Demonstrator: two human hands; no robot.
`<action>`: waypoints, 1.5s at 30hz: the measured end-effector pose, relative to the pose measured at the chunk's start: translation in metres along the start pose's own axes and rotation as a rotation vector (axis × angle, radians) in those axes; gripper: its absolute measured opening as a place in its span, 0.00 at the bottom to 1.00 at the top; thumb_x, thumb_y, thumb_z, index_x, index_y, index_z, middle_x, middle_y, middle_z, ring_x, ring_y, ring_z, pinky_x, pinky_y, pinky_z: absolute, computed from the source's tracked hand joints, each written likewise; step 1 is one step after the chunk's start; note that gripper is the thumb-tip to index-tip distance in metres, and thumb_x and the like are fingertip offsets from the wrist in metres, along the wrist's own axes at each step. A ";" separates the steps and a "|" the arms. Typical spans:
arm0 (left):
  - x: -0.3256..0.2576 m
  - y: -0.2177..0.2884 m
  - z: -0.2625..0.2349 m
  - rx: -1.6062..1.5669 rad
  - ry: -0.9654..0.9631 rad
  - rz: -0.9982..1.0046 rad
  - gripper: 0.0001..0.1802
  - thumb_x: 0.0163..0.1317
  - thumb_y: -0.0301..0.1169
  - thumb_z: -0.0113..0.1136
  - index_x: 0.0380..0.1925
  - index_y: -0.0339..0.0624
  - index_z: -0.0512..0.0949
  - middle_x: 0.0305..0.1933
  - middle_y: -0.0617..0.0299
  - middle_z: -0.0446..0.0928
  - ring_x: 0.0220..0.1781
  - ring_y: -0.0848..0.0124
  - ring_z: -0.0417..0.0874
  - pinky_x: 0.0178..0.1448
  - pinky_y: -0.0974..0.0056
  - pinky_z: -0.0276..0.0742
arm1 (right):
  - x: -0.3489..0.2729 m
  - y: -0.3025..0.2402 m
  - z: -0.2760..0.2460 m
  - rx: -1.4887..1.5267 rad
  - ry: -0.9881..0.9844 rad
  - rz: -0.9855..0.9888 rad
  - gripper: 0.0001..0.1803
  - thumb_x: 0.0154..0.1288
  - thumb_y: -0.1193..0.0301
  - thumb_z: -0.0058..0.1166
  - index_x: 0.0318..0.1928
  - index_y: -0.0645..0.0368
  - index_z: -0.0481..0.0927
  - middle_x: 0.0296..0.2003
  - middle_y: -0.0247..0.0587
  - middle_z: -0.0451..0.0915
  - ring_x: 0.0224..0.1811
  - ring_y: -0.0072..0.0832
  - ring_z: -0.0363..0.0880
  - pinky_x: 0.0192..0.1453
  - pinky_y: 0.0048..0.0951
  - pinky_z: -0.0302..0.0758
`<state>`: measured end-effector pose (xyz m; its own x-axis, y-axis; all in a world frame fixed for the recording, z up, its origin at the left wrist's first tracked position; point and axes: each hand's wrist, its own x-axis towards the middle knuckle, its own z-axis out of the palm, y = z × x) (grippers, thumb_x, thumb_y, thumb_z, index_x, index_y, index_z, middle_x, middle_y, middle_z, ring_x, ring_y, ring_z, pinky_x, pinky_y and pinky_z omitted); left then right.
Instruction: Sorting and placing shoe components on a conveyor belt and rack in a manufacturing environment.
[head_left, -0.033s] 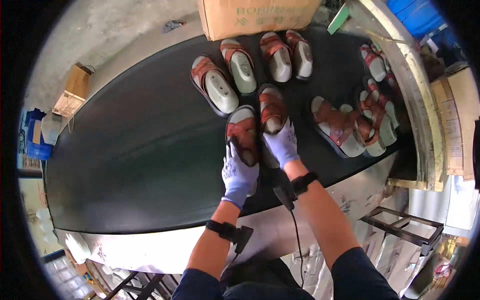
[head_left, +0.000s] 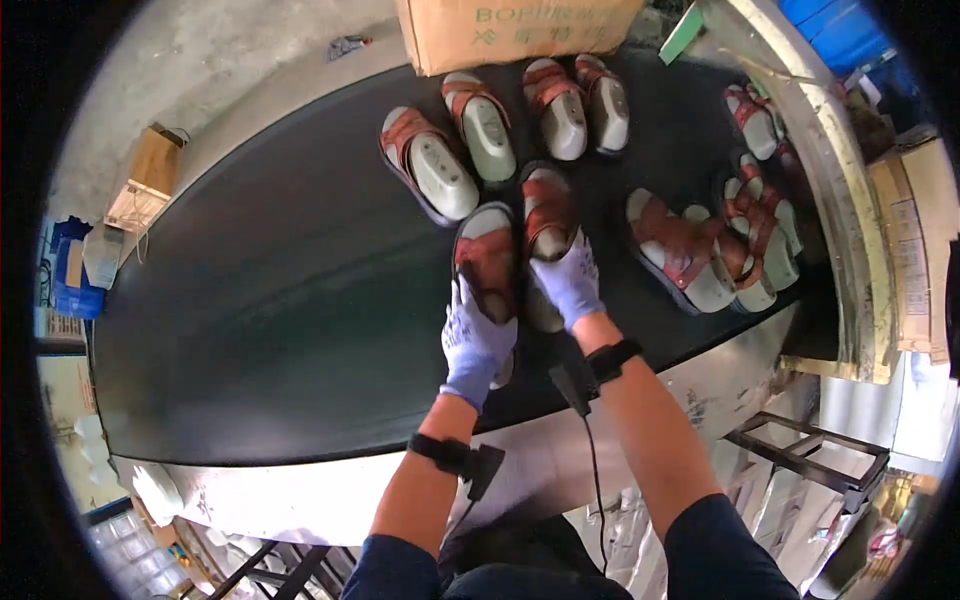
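Two brown-strapped sandals with pale insoles lie side by side on a black conveyor belt [head_left: 250, 300], close to its near edge. My left hand [head_left: 475, 335], in a pale blue-white glove, lies over the heel end of the left sandal [head_left: 487, 250] and grips it. The right sandal [head_left: 548, 210] sits slightly farther out, with my gloved right hand [head_left: 568, 285] holding its heel end. Both wrists carry a black band with a small device.
Several more sandals lie farther out on the belt [head_left: 480, 125], and a jumbled group [head_left: 690, 245] lies to the right. A cardboard box [head_left: 510, 30] stands at the belt's far edge. A worn metal frame [head_left: 840, 200] borders the right side.
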<state>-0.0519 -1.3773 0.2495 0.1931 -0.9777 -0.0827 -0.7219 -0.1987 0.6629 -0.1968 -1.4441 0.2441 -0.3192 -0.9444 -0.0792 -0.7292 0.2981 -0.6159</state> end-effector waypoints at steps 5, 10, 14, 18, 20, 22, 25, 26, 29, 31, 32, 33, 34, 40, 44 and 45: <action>-0.023 -0.005 -0.019 -0.025 -0.055 -0.150 0.51 0.41 0.41 0.69 0.67 0.45 0.55 0.57 0.44 0.72 0.54 0.48 0.76 0.56 0.52 0.73 | -0.058 0.037 -0.013 0.149 -0.103 -0.127 0.46 0.44 0.67 0.67 0.64 0.63 0.58 0.55 0.60 0.69 0.57 0.53 0.70 0.60 0.44 0.69; -0.187 -0.069 -0.038 -0.405 -0.148 -0.317 0.53 0.40 0.36 0.72 0.67 0.42 0.55 0.55 0.44 0.73 0.55 0.53 0.77 0.55 0.55 0.75 | -0.238 0.079 -0.040 0.315 -0.285 0.120 0.48 0.43 0.65 0.68 0.65 0.64 0.58 0.54 0.59 0.72 0.56 0.50 0.72 0.60 0.41 0.70; -0.290 -0.061 -0.049 -1.235 -0.352 -0.502 0.45 0.43 0.23 0.70 0.64 0.39 0.61 0.57 0.56 0.72 0.54 0.63 0.77 0.55 0.59 0.77 | -0.330 0.182 -0.078 0.809 -0.582 0.319 0.39 0.46 0.68 0.68 0.60 0.64 0.68 0.51 0.47 0.77 0.53 0.36 0.76 0.59 0.33 0.71; -0.356 -0.055 -0.046 -0.925 -0.690 -0.112 0.49 0.39 0.24 0.74 0.64 0.38 0.61 0.60 0.53 0.70 0.58 0.62 0.74 0.57 0.60 0.76 | -0.439 0.192 -0.190 1.200 -0.465 0.553 0.39 0.47 0.72 0.68 0.61 0.64 0.67 0.54 0.41 0.75 0.54 0.32 0.74 0.61 0.33 0.70; -0.372 -0.024 -0.036 -0.881 -0.830 0.134 0.51 0.37 0.29 0.77 0.65 0.37 0.60 0.61 0.53 0.69 0.60 0.61 0.72 0.61 0.58 0.73 | -0.491 0.186 -0.256 1.385 -0.244 0.488 0.41 0.46 0.74 0.69 0.62 0.64 0.65 0.56 0.42 0.73 0.52 0.32 0.75 0.60 0.34 0.72; -0.394 0.080 -0.061 -0.789 -0.941 0.378 0.54 0.35 0.42 0.77 0.63 0.35 0.62 0.63 0.50 0.68 0.63 0.62 0.70 0.67 0.58 0.64 | -0.550 0.187 -0.319 1.301 0.040 0.451 0.42 0.46 0.75 0.68 0.63 0.64 0.63 0.54 0.43 0.73 0.52 0.33 0.75 0.59 0.34 0.74; -0.448 0.208 -0.069 -0.676 -1.088 0.867 0.53 0.34 0.39 0.77 0.63 0.34 0.62 0.62 0.50 0.69 0.64 0.64 0.69 0.67 0.58 0.63 | -0.655 0.195 -0.391 1.525 0.492 0.394 0.43 0.47 0.76 0.63 0.64 0.62 0.56 0.50 0.42 0.75 0.49 0.34 0.76 0.54 0.35 0.77; -0.482 0.253 -0.075 -0.767 -1.220 1.023 0.53 0.34 0.37 0.78 0.62 0.33 0.62 0.62 0.50 0.70 0.64 0.65 0.69 0.68 0.59 0.62 | -0.691 0.198 -0.407 1.381 0.753 0.357 0.38 0.47 0.76 0.60 0.61 0.61 0.61 0.50 0.43 0.75 0.47 0.34 0.77 0.51 0.34 0.78; -0.579 0.335 -0.074 -1.071 -1.667 0.742 0.48 0.37 0.28 0.75 0.62 0.32 0.62 0.61 0.53 0.70 0.62 0.68 0.70 0.68 0.61 0.61 | -0.756 0.184 -0.474 -0.210 0.990 0.187 0.19 0.50 0.79 0.55 0.46 0.65 0.77 0.44 0.41 0.79 0.45 0.28 0.77 0.47 0.30 0.76; -0.621 0.375 -0.043 -0.994 -1.361 1.008 0.42 0.39 0.32 0.74 0.57 0.31 0.68 0.51 0.49 0.77 0.54 0.67 0.77 0.59 0.61 0.70 | -0.750 0.175 -0.527 0.373 1.079 0.345 0.14 0.57 0.75 0.55 0.45 0.67 0.79 0.39 0.40 0.81 0.40 0.24 0.78 0.47 0.26 0.75; -0.645 0.400 -0.050 -0.817 -1.276 1.109 0.36 0.41 0.37 0.71 0.52 0.32 0.71 0.44 0.45 0.79 0.47 0.57 0.81 0.53 0.58 0.74 | -0.740 0.182 -0.548 0.611 1.183 0.359 0.14 0.60 0.73 0.55 0.45 0.68 0.79 0.36 0.38 0.82 0.35 0.22 0.78 0.44 0.25 0.75; -0.662 0.418 -0.039 -0.681 -1.217 1.161 0.34 0.42 0.38 0.69 0.51 0.34 0.72 0.43 0.44 0.79 0.45 0.53 0.81 0.52 0.56 0.75 | -0.740 0.209 -0.561 0.541 1.173 0.451 0.14 0.61 0.71 0.55 0.44 0.69 0.79 0.34 0.37 0.82 0.33 0.21 0.77 0.40 0.25 0.76; -0.680 0.433 -0.021 -0.548 -1.155 1.204 0.32 0.43 0.40 0.67 0.49 0.35 0.73 0.41 0.43 0.80 0.44 0.49 0.81 0.50 0.53 0.76 | -0.735 0.241 -0.572 0.482 1.219 0.485 0.16 0.60 0.70 0.57 0.44 0.70 0.78 0.32 0.36 0.82 0.31 0.19 0.77 0.36 0.25 0.75; -0.680 0.416 0.011 -0.838 -1.037 1.407 0.23 0.52 0.38 0.60 0.46 0.37 0.74 0.41 0.42 0.76 0.41 0.48 0.78 0.46 0.48 0.73 | -0.728 0.268 -0.576 0.156 1.086 0.648 0.20 0.70 0.68 0.43 0.57 0.66 0.73 0.47 0.46 0.80 0.44 0.27 0.76 0.47 0.30 0.72; -0.556 0.297 0.033 -0.838 -0.938 1.346 0.27 0.56 0.35 0.60 0.57 0.42 0.71 0.51 0.49 0.76 0.47 0.54 0.79 0.52 0.54 0.75 | -0.660 0.207 -0.481 -0.336 1.312 0.223 0.25 0.67 0.72 0.41 0.61 0.74 0.65 0.59 0.53 0.71 0.60 0.40 0.70 0.64 0.34 0.64; -0.520 0.257 0.048 -0.818 -0.999 1.043 0.25 0.55 0.32 0.61 0.55 0.42 0.74 0.51 0.50 0.77 0.48 0.55 0.80 0.52 0.56 0.75 | -0.646 0.223 -0.448 -0.258 1.196 0.179 0.24 0.66 0.73 0.41 0.60 0.76 0.65 0.58 0.55 0.72 0.60 0.43 0.70 0.65 0.35 0.63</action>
<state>-0.3694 -0.9234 0.4274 -0.8255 -0.3780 0.4191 0.3207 0.2969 0.8995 -0.4243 -0.7057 0.5088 -0.6802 -0.2076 0.7030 -0.6729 0.5572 -0.4866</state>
